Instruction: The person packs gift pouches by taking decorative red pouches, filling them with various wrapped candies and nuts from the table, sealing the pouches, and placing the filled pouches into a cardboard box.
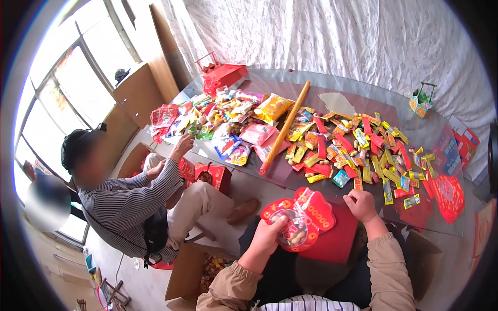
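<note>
My left hand grips a red candy bag with gold print and a clear window. Peanuts and other pieces show through that window. At the near edge of the glass table, my right hand has its fingers curled together; whatever they may hold is too small to make out. Just beyond it spreads a pile of wrapped candies in yellow, red and blue, with peanuts mixed in. A red box is under the bag, by my lap. Flat red bags are stacked at the table's right end.
A long wooden stick divides the candies from larger snack packets on the glass table. To my left a seated person reaches over the packets. An open cardboard box stands on the floor; a small green basket sits far right.
</note>
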{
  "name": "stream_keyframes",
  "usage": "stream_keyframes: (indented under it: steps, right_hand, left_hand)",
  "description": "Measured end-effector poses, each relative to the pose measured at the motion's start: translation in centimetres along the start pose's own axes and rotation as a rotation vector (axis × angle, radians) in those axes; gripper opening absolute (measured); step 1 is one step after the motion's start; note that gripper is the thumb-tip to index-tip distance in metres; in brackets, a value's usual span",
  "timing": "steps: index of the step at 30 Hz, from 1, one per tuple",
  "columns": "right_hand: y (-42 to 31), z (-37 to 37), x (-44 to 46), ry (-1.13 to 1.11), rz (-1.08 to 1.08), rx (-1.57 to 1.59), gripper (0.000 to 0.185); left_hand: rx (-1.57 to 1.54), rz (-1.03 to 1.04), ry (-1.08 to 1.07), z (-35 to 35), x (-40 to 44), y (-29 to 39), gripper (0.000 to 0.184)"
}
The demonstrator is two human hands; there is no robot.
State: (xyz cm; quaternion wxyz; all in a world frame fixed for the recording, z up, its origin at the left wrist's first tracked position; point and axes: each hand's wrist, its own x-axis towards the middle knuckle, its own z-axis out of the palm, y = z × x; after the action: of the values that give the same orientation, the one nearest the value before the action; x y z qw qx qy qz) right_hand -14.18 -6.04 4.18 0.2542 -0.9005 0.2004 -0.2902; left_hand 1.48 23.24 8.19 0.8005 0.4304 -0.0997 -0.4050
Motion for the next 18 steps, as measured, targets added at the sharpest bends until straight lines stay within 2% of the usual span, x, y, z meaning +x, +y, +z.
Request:
stream_keyframes:
  steps: [4, 5, 9, 16, 17, 18]
  right_hand:
    - [-0.1, 0.1, -0.2, 0.04, 0.013, -0.005, 0.026]
    - [-0.1, 0.2, -0.2, 0.049, 0.017, -0.007, 0.026]
    - [0.5, 0.6, -0.3, 0.095, 0.025, -0.013, 0.028]
    - [0.4, 0.6, -0.4, 0.125, 0.035, -0.024, 0.029]
    - [0.5, 0.6, -0.4, 0.127, 0.034, -0.026, 0.029]
    - [0.5, 0.6, -0.3, 0.129, 0.032, -0.028, 0.029]
  left_hand:
    - [-0.094, 0.017, -0.154, -2.2, -1.4, 1.0, 0.037]
    - [-0.094, 0.019, -0.1, -2.2, -1.6, 0.9, 0.045]
    - [-0.175, 0.009, -0.261, -3.4, -1.4, 0.4, 0.06]
    - [-0.128, -0.058, -0.34, -3.1, -1.4, -0.6, 0.057]
    - [-0.151, -0.064, -0.36, -2.8, -1.5, -0.4, 0.048]
    - [-0.151, -0.069, -0.363, -2.8, -1.5, -0.5, 0.048]
